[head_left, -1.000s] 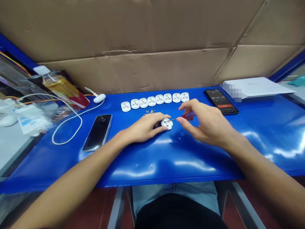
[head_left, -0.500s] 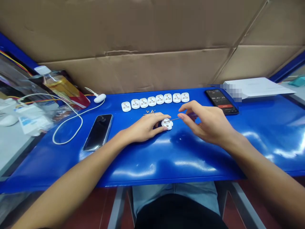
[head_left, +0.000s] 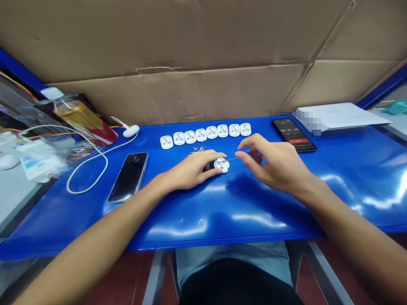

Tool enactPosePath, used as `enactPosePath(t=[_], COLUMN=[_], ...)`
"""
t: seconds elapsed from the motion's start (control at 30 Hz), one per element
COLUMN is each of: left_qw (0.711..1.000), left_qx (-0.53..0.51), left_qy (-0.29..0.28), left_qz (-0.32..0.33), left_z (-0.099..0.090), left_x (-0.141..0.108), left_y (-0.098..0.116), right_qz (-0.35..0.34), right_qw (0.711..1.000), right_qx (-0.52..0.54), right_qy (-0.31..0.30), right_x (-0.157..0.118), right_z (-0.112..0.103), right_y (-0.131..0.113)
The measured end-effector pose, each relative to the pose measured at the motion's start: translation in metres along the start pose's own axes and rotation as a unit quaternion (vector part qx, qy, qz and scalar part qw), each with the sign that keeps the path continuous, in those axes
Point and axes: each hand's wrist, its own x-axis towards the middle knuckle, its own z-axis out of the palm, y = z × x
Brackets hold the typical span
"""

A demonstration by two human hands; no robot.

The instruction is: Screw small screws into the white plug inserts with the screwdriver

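Vs 1 s back, R hand (head_left: 276,163) sits looser on the screwdriver (head_left: 229,159): thumb and fingertips now form a narrow grip around the dark red handle, which is partly hidden behind the fingers, so tightness is hard to tell. Thin metal shaft runs left, tip at the centre of a white plug body (head_left: 221,165), seemingly on a screw, though it's small and a bit blurred. L hand (head_left: 190,169) is palm-down w/ fingers curled over the plug body's near-left edge, pinning it to the blue table (head_left: 222,220). Plug body sits between both hands, front-centre of table.

Just behind L hand: small pile of loose screws (head_left: 199,149). Behind that: row of 8 white plug bodies (head_left: 205,132), side by side, apart from the hands. Right of row: phone w/ timer running (head_left: 294,134), near R hand's fingers. Left: black smartphone (head_left: 129,177), white cable (head_left: 85,178), white adapter (head_left: 131,131). Nothing sits between hands and plug body except the shaft. Cardboard sheet (head_left: 203,63) lines the back.
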Motion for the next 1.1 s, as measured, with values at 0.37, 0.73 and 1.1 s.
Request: enactPosePath(t=[0.37, 0.73, 1.1], left_qw=[1.0, 1.0, 1.0], left_qx=[0.005, 0.008, 0.009], left_qy=[0.003, 0.008, 0.001], left_qz=[-0.002, -0.004, -0.005], left_z=[0.0002, 0.0007, 0.0003], left_x=[-0.0008, -0.001, -0.0009], left_y=[0.0002, 0.0002, -0.0013], right_qz=[0.022, -0.008, -0.007], right_qw=[0.997, 0.993, 0.996], right_qx=[0.074, 0.116, 0.087], right_qy=[-0.006, 0.004, -0.019], right_x=[0.0005, 0.0023, 0.0013], right_z=[0.0011, -0.0006, -0.0024], right_y=[-0.0013, -0.0047, -0.0018])
